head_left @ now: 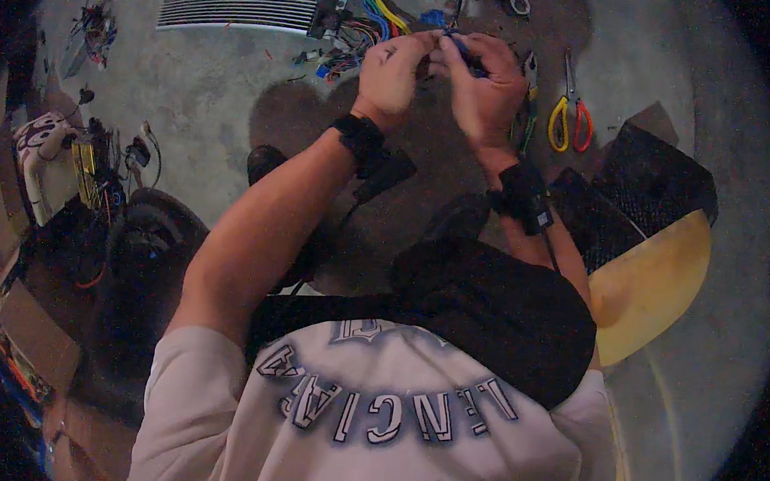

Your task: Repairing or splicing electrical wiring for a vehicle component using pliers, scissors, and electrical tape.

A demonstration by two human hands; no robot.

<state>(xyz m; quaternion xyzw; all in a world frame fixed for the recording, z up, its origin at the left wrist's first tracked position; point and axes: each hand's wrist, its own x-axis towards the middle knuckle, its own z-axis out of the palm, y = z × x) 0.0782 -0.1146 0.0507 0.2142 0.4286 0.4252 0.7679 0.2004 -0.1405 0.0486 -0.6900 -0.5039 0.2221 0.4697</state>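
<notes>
In the head view, the left hand (391, 75) and right hand (489, 90) meet near the top, fingertips close together. The grip of each is narrow, thumb and fingers pinched on a small blue piece (451, 33), perhaps wire; the fingers hide most of it. That piece sits between the two hands, above the floor (203, 123).

Just left of it lie coloured wires (384, 11) and loose plugs (332, 66), beside a silver finned box (241, 1). To the right, the pliers (529, 99) and the scissors (572, 115) with yellow and red handles lie out of the hands.

The handwork on the blue piece looks under way rather than finished, since both hands are on it. The wires lie spread out, not gathered; how many are done or left, I cannot tell.
</notes>
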